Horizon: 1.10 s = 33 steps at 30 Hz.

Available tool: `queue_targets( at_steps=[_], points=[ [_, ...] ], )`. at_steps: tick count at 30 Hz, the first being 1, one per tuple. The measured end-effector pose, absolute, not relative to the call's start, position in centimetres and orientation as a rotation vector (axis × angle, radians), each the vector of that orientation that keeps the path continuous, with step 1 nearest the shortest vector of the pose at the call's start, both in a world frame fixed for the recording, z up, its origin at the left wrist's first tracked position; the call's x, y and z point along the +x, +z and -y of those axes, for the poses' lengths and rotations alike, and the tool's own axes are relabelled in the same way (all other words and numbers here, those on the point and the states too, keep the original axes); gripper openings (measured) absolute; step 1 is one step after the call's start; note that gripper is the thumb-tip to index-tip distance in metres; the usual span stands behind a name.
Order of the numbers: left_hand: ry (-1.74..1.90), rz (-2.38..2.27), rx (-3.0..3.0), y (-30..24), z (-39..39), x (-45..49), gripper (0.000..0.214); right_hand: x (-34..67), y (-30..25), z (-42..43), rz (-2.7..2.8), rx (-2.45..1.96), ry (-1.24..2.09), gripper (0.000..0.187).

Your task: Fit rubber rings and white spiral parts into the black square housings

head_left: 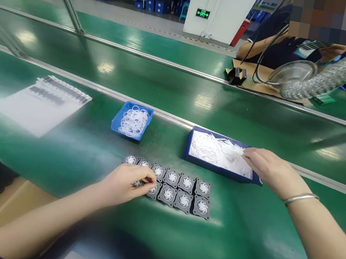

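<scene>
Two rows of flat black square parts with white swirl centres, like small fans [187,182], lie on the green bench. Over the left end of these rows is my left hand [130,184], its thumb and fingertips brought together in a pinch; what is between them, if anything, is hidden. My right hand [262,165] reaches to the right end of a dark blue box [216,168] full of thin white strips [211,147]. Its fingers are pressed together with the tips at the strips, and their grip is too hidden to make out.
A blue tray [115,124] of white rings [134,121] stands behind my left hand. White sheets [42,109] lie at the left. Metal rails [158,61] cross the bench. Beyond, a co-worker sits near a silver duct [329,81]. An open carton [5,207] stands lower left.
</scene>
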<state>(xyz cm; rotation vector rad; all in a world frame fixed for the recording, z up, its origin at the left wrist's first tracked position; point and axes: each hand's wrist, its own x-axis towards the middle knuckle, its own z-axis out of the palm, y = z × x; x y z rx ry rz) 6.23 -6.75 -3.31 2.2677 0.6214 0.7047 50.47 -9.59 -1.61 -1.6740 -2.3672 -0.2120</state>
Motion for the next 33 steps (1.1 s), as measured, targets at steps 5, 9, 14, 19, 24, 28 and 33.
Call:
queue_targets(
  at_steps=[5, 9, 14, 19, 24, 28, 33],
  points=[
    [0.666, -0.515, 2.39, -3.6, 7.0, 6.0, 0.013, 43.5, 0.7, 12.7, 1.884, -1.725, -0.265, 0.015],
    [0.626, -0.51, 2.331, -2.9, 7.0, 5.6, 0.034, 35.4, 1.3, 15.3, 1.803, -1.538, 0.291, 0.013],
    [0.695, -0.483, 2.316, -2.9, 6.8, 5.8, 0.02, 29.7, -1.3, 16.1, 1.921, -1.304, 0.527, 0.015],
    [0.75, -0.503, 2.314, -3.5, 6.9, 5.8, 0.013, 29.3, -3.0, 16.0, 1.917, -1.321, 0.494, 0.015],
    [0.765, -0.526, 2.323, -2.9, 6.9, 5.8, 0.013, 29.3, -2.9, 16.3, 1.934, -1.329, 0.485, 0.011],
    [0.757, -0.531, 2.369, -2.3, 6.3, 6.1, 0.012, 29.3, -3.0, 16.1, 1.926, -1.356, 0.491, 0.009],
    [0.733, -0.512, 2.417, -1.1, 4.4, 7.0, 0.011, 29.2, -3.5, 15.8, 2.115, -1.394, 0.393, 0.01]
  ],
)
